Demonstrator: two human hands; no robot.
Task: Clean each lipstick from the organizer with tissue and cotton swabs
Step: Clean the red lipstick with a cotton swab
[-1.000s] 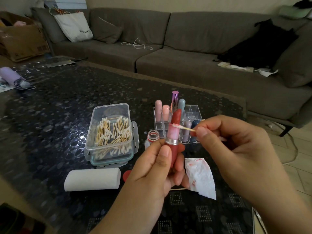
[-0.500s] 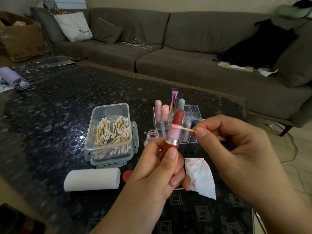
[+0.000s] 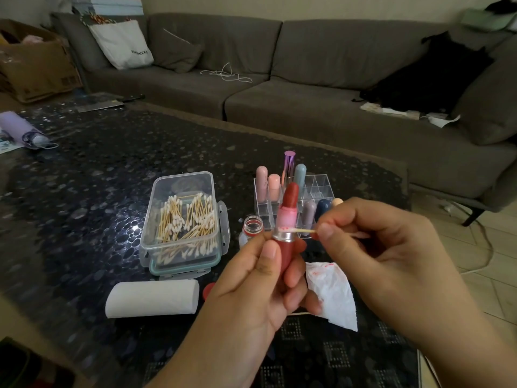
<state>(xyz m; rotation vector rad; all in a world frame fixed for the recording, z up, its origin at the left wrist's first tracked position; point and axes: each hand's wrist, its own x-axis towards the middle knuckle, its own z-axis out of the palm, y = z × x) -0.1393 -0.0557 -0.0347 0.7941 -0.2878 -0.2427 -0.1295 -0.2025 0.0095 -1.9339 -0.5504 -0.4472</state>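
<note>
A: Report the tabletop (image 3: 84, 191), left to right.

B: Far left edge: a lilac bundle (image 3: 19, 130); I cannot tell what it is. Near the front edge, a white tissue roll (image 3: 152, 298) lies on its side. Behind it stands a clear box of cotton swabs (image 3: 183, 222), lid off, latches hanging. Just right of the roll, a red cap (image 3: 208, 289) shows, partly hidden by the hand. Right of the box stands a small open glass jar (image 3: 253, 225).

A: Left hand?

B: The left hand (image 3: 260, 287) holds the red lipstick (image 3: 288, 219) upright above the tabletop. Grip: thumb and fingers curled round the red base. The red bullet is extended above a pink collar and a silver ring.

A: The organizer?

B: The clear organizer (image 3: 321, 189) stands behind the held lipstick. Capped tubes stand in its compartments: pink, peach, metallic purple and pale blue at the back; grey, navy and peach at the front, partly hidden by the hands.

A: Right hand?

B: The right hand (image 3: 372, 247) holds a cotton swab (image 3: 296, 229). Grip: thumb and fingertips pinched on the stick. The swab lies level, its pink-stained tip touching the lipstick at the silver ring.

A: Anything else?

B: A crumpled tissue (image 3: 333, 295) with red smears lies on the tabletop below the right hand. A grey sofa (image 3: 307, 107) runs behind.
</note>
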